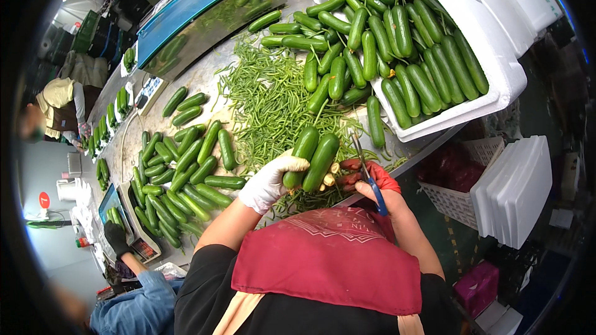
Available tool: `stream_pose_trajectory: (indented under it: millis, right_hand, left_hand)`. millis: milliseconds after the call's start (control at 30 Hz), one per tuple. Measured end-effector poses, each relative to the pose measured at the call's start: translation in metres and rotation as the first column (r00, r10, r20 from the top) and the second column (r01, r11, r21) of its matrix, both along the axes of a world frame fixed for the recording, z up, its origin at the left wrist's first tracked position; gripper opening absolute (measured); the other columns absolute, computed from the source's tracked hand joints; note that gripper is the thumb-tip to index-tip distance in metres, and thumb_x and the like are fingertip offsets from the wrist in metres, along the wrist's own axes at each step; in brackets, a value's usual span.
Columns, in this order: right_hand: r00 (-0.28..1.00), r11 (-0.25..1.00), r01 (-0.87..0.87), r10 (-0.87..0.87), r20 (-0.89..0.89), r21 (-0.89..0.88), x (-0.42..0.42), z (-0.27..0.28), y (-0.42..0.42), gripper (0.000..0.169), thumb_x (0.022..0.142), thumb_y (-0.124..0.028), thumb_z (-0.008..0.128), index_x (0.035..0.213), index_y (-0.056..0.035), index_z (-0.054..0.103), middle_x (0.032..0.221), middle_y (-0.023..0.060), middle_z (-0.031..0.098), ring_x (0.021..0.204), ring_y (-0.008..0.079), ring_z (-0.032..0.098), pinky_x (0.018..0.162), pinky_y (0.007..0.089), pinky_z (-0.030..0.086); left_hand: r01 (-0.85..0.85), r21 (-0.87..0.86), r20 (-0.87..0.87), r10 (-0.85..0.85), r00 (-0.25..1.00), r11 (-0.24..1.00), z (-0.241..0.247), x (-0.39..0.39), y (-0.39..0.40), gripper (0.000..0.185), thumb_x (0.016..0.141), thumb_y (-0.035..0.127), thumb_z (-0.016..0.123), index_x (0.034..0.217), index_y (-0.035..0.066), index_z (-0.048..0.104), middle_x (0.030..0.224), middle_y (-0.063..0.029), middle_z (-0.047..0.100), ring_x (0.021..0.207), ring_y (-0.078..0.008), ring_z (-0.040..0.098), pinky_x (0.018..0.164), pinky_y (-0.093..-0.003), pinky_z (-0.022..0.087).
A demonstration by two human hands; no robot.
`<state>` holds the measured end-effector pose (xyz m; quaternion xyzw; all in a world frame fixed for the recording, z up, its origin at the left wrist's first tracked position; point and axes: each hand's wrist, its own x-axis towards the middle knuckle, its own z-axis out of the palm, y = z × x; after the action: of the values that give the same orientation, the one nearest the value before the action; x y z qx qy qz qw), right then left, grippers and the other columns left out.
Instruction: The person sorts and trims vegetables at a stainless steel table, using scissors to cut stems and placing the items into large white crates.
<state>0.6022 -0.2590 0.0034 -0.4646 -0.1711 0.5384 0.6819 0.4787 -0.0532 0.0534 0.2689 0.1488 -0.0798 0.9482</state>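
My left hand [268, 179], in a white glove, grips two green cucumbers [321, 163] side by side above the metal worktable. Pale yellowish tips show past their right side; I cannot tell whether they are gloved fingertips. Just to the right, my right hand [379, 177] in a red glove holds scissors [378, 197] with blue handles, blades pointing away from me. The blades look slightly parted and are apart from the cucumbers. Beneath and beyond both hands spreads a heap of thin cut green stems [274, 107].
A white foam box [507, 79] full of cucumbers tilts at the right. More cucumbers [186, 163] are piled left, beside a scale [111, 204] where a co-worker's black-gloved hand [116, 239] rests. A blue-topped metal shelf [200, 9] stands behind. A crate [454, 204] sits below the table edge.
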Motion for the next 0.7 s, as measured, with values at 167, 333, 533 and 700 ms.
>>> stream_pose_trajectory:
  millis: [167,333,533,700]
  right_hand:
    - [0.993,0.985,-0.097,0.106,0.054,-0.145,-0.001,0.017,-0.002,0.042,0.082,-0.008,0.060,0.121,-0.0026,0.047,0.102,0.0070,0.059,0.087,0.0112,0.057,0.073,0.0240,0.048]
    - [0.988,0.928,-0.113,0.143,0.058,-0.355,0.003,0.021,-0.005,0.032,0.083,-0.013,0.063,0.111,-0.0019,0.052,0.076,0.0031,0.062,0.069,0.0093,0.058,0.059,0.0216,0.047]
    - [0.944,0.977,-0.044,0.110,0.312,-0.211,0.000,0.010,-0.001,0.031,0.080,-0.015,0.067,0.106,-0.0042,0.054,0.073,-0.0003,0.058,0.061,0.0050,0.052,0.054,0.0205,0.043]
    - [0.955,0.908,-0.170,0.249,0.164,-0.384,0.008,0.013,-0.002,0.033,0.079,-0.017,0.068,0.106,-0.0038,0.054,0.075,-0.0010,0.057,0.066,0.0037,0.052,0.060,0.0192,0.043]
  left_hand:
    - [0.112,0.122,-0.085,-0.102,0.991,0.986,0.004,-0.005,0.001,0.070,0.066,0.017,0.065,0.127,-0.004,0.038,0.108,-0.0221,0.057,0.091,-0.0302,0.061,0.085,-0.0374,0.047]
    - [0.191,0.160,-0.101,-0.177,0.979,0.968,0.002,-0.002,0.004,0.067,0.067,0.016,0.066,0.125,-0.003,0.041,0.108,-0.0194,0.058,0.091,-0.0286,0.061,0.085,-0.0363,0.047]
    - [0.319,0.284,-0.158,-0.284,0.946,0.904,0.001,-0.002,0.006,0.065,0.068,0.018,0.068,0.125,0.000,0.043,0.107,-0.0134,0.059,0.090,-0.0219,0.060,0.084,-0.0323,0.047]
    - [0.434,0.374,-0.231,-0.371,0.900,0.820,-0.010,-0.001,0.005,0.060,0.069,0.019,0.068,0.122,0.001,0.045,0.102,-0.0083,0.059,0.086,-0.0170,0.058,0.081,-0.0292,0.047]
